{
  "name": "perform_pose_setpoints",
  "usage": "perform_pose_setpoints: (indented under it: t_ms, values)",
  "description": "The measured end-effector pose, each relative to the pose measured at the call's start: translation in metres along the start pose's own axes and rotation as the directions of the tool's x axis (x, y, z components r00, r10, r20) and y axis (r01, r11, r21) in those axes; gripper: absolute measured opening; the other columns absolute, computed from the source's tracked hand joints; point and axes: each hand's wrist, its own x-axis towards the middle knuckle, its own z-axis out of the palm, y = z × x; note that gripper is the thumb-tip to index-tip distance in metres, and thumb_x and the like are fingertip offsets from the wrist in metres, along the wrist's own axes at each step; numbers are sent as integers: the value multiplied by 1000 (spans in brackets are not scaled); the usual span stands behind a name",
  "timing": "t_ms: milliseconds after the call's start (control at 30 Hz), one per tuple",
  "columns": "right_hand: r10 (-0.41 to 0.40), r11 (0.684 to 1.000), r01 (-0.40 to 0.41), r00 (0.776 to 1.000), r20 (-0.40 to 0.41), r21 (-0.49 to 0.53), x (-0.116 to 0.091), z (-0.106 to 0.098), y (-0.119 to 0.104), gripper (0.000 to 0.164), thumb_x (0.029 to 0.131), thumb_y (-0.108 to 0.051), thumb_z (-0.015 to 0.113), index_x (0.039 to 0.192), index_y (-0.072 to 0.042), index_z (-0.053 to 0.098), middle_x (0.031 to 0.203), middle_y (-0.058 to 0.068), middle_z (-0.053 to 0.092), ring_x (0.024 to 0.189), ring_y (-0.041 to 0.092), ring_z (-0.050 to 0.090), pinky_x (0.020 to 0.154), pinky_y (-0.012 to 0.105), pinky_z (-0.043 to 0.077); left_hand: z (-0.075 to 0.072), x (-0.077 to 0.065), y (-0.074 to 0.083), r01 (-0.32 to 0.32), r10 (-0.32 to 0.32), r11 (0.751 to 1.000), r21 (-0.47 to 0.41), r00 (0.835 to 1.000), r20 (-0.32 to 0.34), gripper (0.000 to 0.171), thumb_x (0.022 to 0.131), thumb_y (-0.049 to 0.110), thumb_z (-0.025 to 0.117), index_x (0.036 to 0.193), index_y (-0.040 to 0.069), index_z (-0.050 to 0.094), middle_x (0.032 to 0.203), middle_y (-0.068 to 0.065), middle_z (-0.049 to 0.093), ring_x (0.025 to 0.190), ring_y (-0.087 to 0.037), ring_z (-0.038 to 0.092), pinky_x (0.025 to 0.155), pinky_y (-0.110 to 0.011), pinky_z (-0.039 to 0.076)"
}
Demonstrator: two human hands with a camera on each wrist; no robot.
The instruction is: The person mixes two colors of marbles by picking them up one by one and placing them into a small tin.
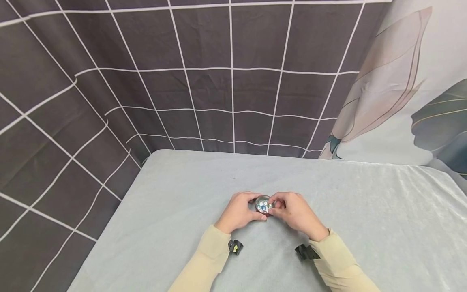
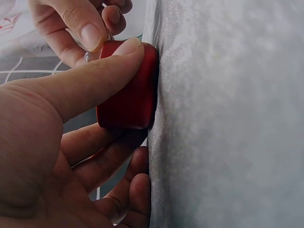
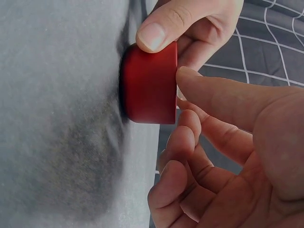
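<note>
A small round red container sits on the cloth-covered surface, several shiny clear and bluish glass marbles showing in its open top. My left hand grips its side, thumb laid over the red wall and fingers round the far side. From the other side, my right hand reaches to the top, its thumb and fingertips pinching at the rim. A clear glass marble shows beneath the right thumb in the left wrist view. The right hand's other fingers are curled beside the container.
A pale grey velvety cloth covers the table. Behind and to the left hangs a dark curtain with white grid lines. A leaf-patterned pale curtain hangs at the right. Black wrist cameras are strapped at both cuffs.
</note>
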Motion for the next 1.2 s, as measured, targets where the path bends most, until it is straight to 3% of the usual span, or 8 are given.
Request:
perform_pose_setpoints:
  t_ms: [1200]
  values:
    - [-15, 999, 15, 1000, 13, 38, -3, -7, 2, 12, 84, -6, 77, 95, -6, 73, 68, -7, 57, 57, 7, 47, 51, 24, 41, 0, 0, 0, -25, 25, 1000, -17, 1000, -12, 55, 73, 26, 92, 123, 14, 73, 121, 0, 71, 116, -21, 62, 105, -38, 45]
